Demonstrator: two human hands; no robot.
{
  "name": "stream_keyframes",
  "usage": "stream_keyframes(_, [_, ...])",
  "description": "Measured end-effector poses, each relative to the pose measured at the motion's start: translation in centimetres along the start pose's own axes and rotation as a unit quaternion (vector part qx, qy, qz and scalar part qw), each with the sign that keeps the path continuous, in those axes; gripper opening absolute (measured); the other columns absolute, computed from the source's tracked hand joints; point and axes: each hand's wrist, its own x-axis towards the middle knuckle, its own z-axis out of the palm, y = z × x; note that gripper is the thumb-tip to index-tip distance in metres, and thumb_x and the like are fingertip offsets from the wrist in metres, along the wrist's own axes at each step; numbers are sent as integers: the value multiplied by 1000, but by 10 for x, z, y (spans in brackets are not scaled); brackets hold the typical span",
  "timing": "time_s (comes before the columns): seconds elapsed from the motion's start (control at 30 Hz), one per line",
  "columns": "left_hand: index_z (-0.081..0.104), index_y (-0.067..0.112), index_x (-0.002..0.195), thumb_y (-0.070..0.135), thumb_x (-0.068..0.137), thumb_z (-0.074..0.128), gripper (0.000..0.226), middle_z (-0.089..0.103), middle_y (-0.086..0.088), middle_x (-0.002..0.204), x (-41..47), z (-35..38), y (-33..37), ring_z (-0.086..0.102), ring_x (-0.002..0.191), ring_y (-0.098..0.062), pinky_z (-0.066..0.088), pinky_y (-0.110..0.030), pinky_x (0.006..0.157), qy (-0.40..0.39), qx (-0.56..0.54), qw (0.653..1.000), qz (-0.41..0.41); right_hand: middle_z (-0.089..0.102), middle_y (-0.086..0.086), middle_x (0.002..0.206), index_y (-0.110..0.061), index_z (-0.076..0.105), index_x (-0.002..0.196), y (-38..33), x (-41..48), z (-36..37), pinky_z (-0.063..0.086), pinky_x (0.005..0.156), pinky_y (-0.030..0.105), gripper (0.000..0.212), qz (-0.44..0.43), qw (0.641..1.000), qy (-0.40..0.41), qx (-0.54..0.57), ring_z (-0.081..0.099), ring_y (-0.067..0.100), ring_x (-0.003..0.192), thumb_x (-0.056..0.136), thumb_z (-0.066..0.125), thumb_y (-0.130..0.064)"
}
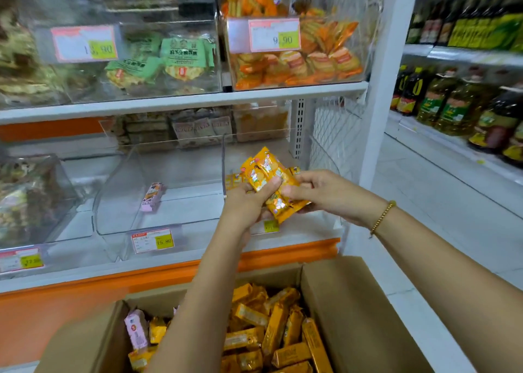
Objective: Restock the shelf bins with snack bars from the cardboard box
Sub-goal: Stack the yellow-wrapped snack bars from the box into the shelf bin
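A white post (379, 89) ends the shelving (184, 102), with a wire mesh panel (334, 129) just inside it. An orange strip (288, 252) edges its lower board. Pale floor (424, 202), perhaps tiled, runs right to rows of bottles (452, 101), blurred higher up.

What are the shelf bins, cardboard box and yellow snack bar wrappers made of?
Shelf bins: clear rigid plastic, probably acrylic, glossy; contents show through and the walls catch glare.
Cardboard box: brown matte board, likely corrugated; folded flaps.
Snack bars: thin glossy film wrappers, plastic or foil-lined, cannot tell; they crinkle and shine.
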Motion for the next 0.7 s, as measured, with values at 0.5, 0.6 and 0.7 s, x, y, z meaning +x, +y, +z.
stream_keyframes(0.5, [45, 12, 100, 26, 72, 82, 48, 52, -5, 71, 121, 48, -21, 55, 53, -17, 59, -39, 54, -32, 343, 932, -110, 53, 2, 72, -16, 48, 104, 53, 24, -47, 57, 57, 45, 22, 1, 956, 282, -77, 63, 32, 55, 88, 64, -17])
stream_keyframes(0.6, [45, 8, 96, 26, 70, 84, 50, 54, -7, 73, 131, 59, -31, 57, 51, -21, 60, -41, 63, -76, 430, 888, -144, 53, -3, 71, -17, 49, 101, 60, 23, -50, 54, 68, 47, 21, -15, 946, 294, -138, 62, 32, 69, 87, 64, -20])
stream_keyframes(0.7, [47, 10, 66, 36, 72, 82, 44, 58, -8, 61, 140, 65, -39, 61, 55, -22, 59, -38, 76, -84, 512, 840, -155, 53, -3, 74, -14, 50, 98, 63, 25, -53, 54, 69, 45, 21, 11, 947, 296, -121, 60, 28, 67, 87, 65, -22])
